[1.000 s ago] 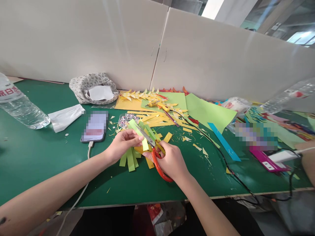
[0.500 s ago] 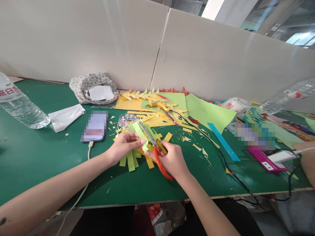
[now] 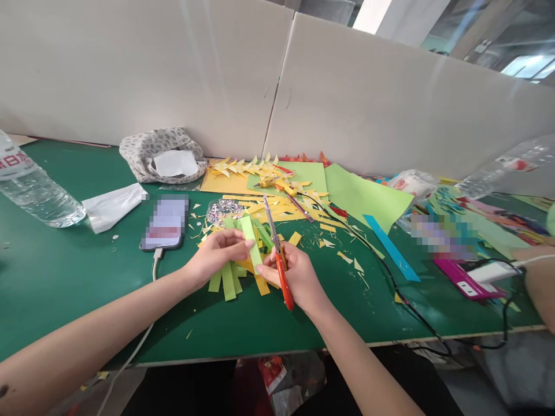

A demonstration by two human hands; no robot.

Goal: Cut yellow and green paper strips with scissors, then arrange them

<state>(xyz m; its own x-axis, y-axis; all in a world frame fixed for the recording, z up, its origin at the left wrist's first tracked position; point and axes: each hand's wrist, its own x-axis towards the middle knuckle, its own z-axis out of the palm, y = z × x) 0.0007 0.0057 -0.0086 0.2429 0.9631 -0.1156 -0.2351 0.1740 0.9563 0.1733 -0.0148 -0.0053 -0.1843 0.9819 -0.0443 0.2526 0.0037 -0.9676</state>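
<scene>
Between the thumb and fingers of my left hand (image 3: 219,254) is a light green paper strip (image 3: 251,241), held upright above the table. My right hand (image 3: 295,274) grips a pair of scissors (image 3: 281,271) with red-orange handles, blades pointing up and away. Its thumb and fingertips also touch the strip's lower end. The blades look nearly closed and stand apart from the strip, to its right. Beneath both hands lie more green paper strips (image 3: 228,281) and yellow strips (image 3: 261,284), partly covered by the hands.
Behind the hands are a yellow glue gun (image 3: 286,186), a round tray of sequins (image 3: 223,210) and green paper sheets (image 3: 364,196). A phone (image 3: 166,222) and a water bottle (image 3: 39,185) stand left. At right are a magenta power strip (image 3: 466,283) and another person's arm (image 3: 537,289).
The scissors have swung from lying across the strip to upright on its right, their blades drawn away. The strip, curled at its lower end before, now hangs straighter.
</scene>
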